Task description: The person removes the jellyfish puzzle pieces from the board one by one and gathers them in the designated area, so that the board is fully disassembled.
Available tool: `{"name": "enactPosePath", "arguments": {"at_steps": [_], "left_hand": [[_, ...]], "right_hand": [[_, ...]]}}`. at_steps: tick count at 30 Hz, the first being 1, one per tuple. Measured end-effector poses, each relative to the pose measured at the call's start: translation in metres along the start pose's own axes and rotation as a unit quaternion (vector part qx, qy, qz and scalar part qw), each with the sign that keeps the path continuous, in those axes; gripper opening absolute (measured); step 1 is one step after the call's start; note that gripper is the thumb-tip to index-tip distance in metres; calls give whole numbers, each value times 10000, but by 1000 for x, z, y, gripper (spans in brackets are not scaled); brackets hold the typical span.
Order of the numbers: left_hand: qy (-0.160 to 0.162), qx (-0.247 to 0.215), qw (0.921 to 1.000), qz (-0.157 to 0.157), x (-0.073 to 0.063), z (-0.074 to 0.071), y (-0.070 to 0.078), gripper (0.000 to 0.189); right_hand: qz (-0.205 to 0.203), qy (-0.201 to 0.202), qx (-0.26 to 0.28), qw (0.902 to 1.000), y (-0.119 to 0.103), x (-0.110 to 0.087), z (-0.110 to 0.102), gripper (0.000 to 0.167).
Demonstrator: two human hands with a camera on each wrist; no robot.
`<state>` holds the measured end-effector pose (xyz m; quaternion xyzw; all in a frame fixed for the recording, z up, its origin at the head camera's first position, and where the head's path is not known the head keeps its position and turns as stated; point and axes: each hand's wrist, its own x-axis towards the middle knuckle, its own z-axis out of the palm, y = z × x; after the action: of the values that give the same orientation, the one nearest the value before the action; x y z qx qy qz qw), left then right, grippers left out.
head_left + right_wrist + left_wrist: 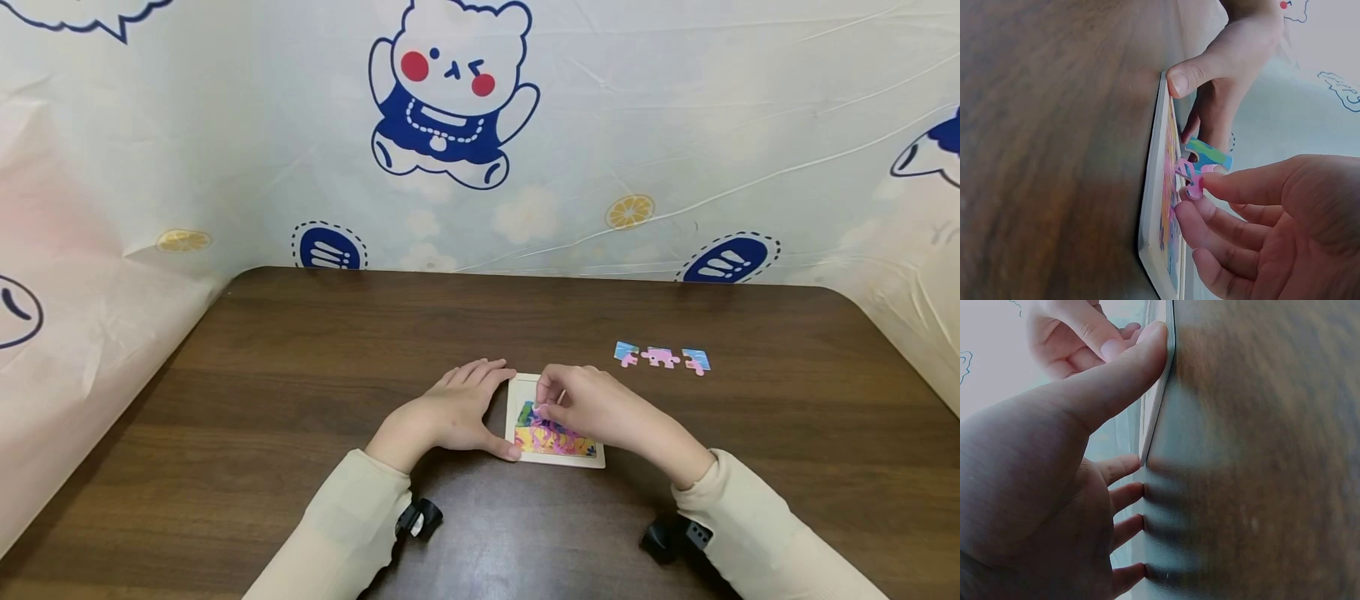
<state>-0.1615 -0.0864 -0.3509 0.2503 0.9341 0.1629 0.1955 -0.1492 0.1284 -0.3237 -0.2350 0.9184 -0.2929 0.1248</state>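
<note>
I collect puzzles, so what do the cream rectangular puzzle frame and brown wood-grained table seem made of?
Cream rectangular puzzle frame: probably thin wood or fibreboard, matte; its pale edge looks layered. Brown wood-grained table: wood or wood-look laminate, softly glossy; streaky grain and faint sheen show.

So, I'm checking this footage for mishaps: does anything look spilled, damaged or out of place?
Nothing stands out. One puzzle piece is tilted over the frame, but the right hand pinches it; three loose pieces lie in a row on the table.
</note>
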Motion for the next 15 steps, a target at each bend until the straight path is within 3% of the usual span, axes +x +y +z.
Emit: {"name": "enactPosePath", "arguments": {"at_steps": [15], "left_hand": [[16, -5, 10000, -3, 0, 0, 0, 107]], "right_hand": [[-26, -82, -23, 10000, 11, -4, -25, 9]]}}
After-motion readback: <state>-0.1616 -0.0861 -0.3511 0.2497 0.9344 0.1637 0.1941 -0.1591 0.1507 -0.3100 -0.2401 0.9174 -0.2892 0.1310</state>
